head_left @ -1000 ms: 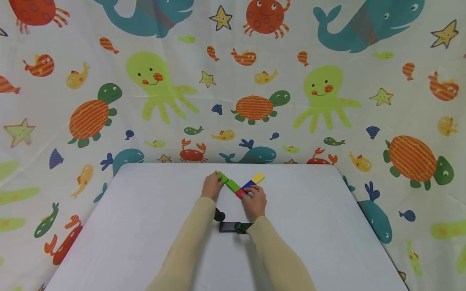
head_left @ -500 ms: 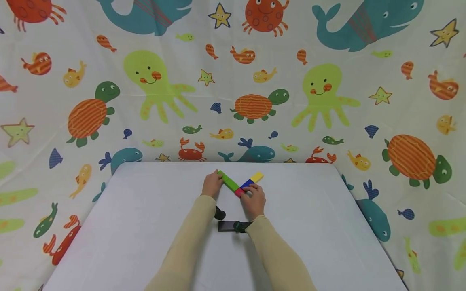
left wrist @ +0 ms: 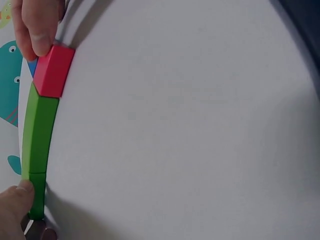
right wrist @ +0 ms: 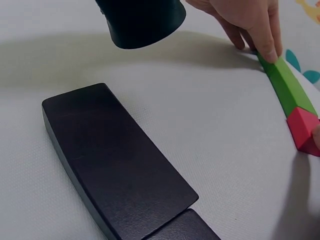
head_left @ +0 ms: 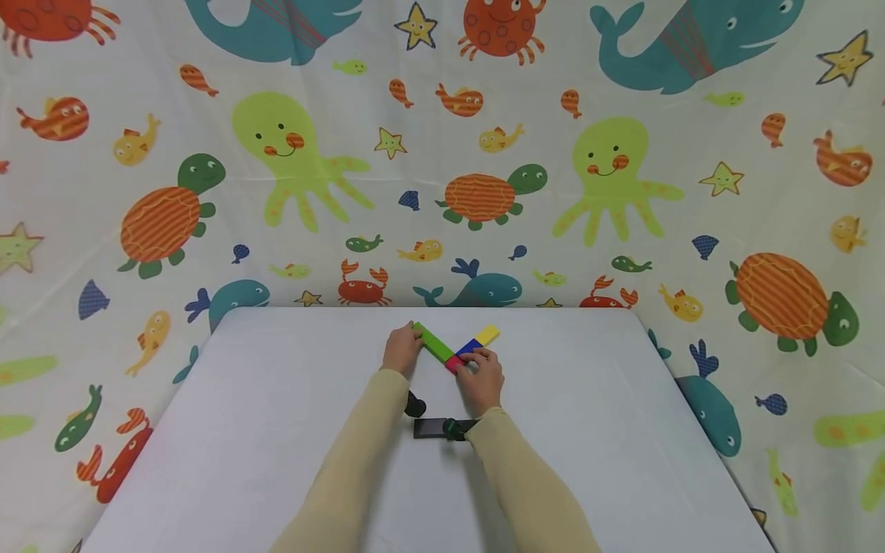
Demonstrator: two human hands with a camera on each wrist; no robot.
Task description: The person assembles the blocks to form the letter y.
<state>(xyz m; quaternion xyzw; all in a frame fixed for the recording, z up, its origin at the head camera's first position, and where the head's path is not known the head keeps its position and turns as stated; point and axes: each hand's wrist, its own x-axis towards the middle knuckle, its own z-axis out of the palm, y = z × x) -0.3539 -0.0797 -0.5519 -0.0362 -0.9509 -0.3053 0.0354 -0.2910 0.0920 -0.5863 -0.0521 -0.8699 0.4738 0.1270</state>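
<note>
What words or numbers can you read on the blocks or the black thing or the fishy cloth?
No words, numbers or labels can be read anywhere.
The green blocks, red block, blue block and yellow block have plain faces.
The black slab on the table is blank on the side that shows.
The cloth has only sea-animal pictures, no writing.

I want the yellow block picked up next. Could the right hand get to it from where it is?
Probably yes. The right hand rests at the red block, and the yellow block lies just beyond the blue block with nothing over it.
</note>
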